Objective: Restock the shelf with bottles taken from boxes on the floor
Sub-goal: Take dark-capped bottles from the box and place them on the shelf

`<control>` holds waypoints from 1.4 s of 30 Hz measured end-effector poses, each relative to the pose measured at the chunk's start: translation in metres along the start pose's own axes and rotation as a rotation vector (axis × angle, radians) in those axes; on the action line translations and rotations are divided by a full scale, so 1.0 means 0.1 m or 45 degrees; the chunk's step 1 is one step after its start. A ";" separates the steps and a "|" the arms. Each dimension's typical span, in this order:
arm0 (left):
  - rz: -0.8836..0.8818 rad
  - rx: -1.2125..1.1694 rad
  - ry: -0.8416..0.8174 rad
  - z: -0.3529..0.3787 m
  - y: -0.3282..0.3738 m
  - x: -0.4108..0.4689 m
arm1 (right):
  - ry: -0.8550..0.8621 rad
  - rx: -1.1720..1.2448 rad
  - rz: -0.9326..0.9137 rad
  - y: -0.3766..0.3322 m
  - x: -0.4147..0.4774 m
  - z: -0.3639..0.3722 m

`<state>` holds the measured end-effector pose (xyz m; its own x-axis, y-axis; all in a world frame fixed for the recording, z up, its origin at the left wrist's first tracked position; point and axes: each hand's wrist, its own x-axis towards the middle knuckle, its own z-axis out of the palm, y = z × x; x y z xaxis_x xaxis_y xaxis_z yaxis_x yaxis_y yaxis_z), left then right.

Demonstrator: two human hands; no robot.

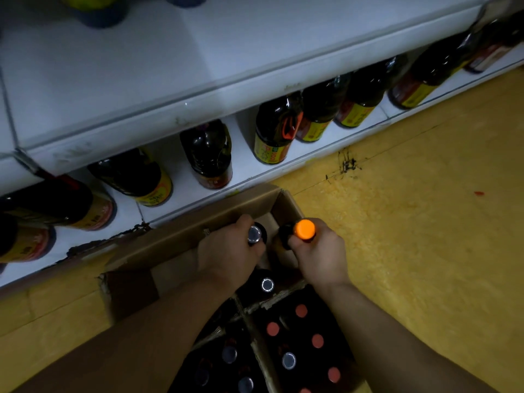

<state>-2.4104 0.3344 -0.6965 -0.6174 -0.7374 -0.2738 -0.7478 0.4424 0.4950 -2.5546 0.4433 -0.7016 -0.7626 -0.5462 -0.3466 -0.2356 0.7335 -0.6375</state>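
Left grip (229, 253) curls round a silver-capped bottle (254, 233), right grip (320, 256) round an orange-capped bottle (304, 228), both in the cardboard box (184, 234). Risk: neck-only holds may slip; bottles may collide on lifting.

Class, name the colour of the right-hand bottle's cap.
Orange; the cap shows best in the head view.

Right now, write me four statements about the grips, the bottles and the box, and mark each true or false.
1. The right grip holds an orange-capped bottle. True.
2. The left grip holds nothing. False: it grips a silver-capped bottle by its top.
3. Dark bottles stand on the lower shelf. True.
4. The cardboard box stands on the lower shelf. False: it sits on the yellow floor in front of that shelf.
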 end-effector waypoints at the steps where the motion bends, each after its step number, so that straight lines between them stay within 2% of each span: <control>1: -0.008 -0.009 0.011 -0.08 0.04 -0.02 | -0.002 0.001 -0.005 -0.06 -0.04 -0.07; 16: -0.046 -0.138 0.150 -1.46 0.75 -0.63 | 0.012 0.056 -0.046 -1.17 -0.78 -1.11; 20: -0.086 -0.151 0.127 -1.94 1.03 -0.80 | 0.019 0.061 -0.076 -1.57 -1.03 -1.50; 33: -0.009 -0.298 0.280 -3.46 1.79 -1.63 | 0.061 0.105 -0.160 -2.69 -2.00 -2.71; 42: 0.078 -0.201 0.355 -4.52 2.35 -2.07 | 0.127 0.010 -0.350 -3.50 -2.56 -3.48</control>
<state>-2.3477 0.3604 -0.1510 -0.5533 -0.8329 -0.0137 -0.6506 0.4218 0.6315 -2.4865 0.4677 -0.1499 -0.7262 -0.6814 -0.0910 -0.4371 0.5599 -0.7039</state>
